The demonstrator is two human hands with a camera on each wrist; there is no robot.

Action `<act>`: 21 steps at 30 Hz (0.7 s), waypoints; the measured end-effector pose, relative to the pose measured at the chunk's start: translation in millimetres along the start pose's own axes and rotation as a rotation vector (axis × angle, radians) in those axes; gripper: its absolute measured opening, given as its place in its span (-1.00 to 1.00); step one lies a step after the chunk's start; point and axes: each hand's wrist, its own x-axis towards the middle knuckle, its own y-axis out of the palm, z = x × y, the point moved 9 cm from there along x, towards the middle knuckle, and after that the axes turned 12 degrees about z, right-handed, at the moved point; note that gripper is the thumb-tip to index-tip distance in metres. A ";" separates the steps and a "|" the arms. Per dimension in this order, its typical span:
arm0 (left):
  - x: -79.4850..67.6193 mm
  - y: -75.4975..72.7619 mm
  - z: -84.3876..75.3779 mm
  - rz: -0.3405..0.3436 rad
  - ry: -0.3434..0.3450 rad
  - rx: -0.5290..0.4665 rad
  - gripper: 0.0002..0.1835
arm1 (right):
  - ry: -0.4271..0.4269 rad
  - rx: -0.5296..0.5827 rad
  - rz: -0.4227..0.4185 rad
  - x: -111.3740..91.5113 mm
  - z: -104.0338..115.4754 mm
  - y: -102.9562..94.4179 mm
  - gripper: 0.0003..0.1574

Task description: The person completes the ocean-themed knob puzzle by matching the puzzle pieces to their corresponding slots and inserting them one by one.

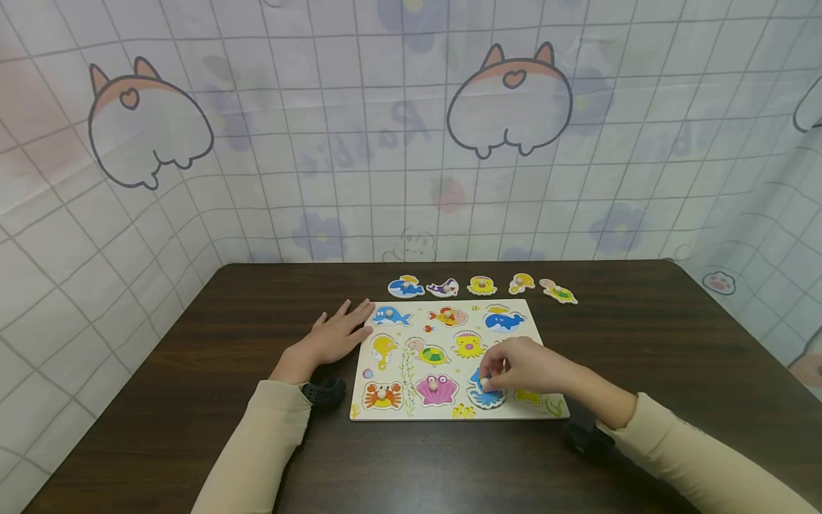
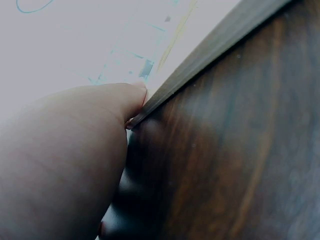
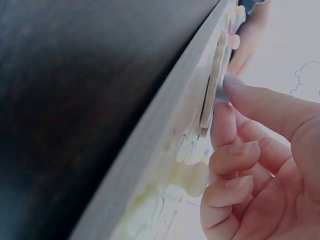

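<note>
A wooden peg puzzle board with sea animals lies on the table. Fingers spread, my left hand rests at the board's left edge; in the left wrist view its thumb touches the rim. My right hand pinches the knob of a blue puzzle piece with tentacles between thumb and forefinger. This piece overlaps its picture at the lower right, and in the right wrist view its edge sits slightly tilted at the board's surface. Close to those fingers is a yellow piece with a pale knob.
Behind the board several loose pieces lie in a row, among them a blue whale, a yellow octopus and a turtle. The crab and pink shell pieces sit in the board. A patterned curtain hangs behind the table.
</note>
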 end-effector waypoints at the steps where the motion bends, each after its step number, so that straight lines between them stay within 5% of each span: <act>1: 0.1 0.1 0.2 0.000 -0.001 0.000 -0.30 | 0.005 -0.001 0.001 0.2 0.1 0.0 -0.90; 21: 0.3 0.4 1.3 -0.003 -0.008 0.005 -0.30 | 0.057 -0.053 0.031 1.8 2.9 0.2 -0.86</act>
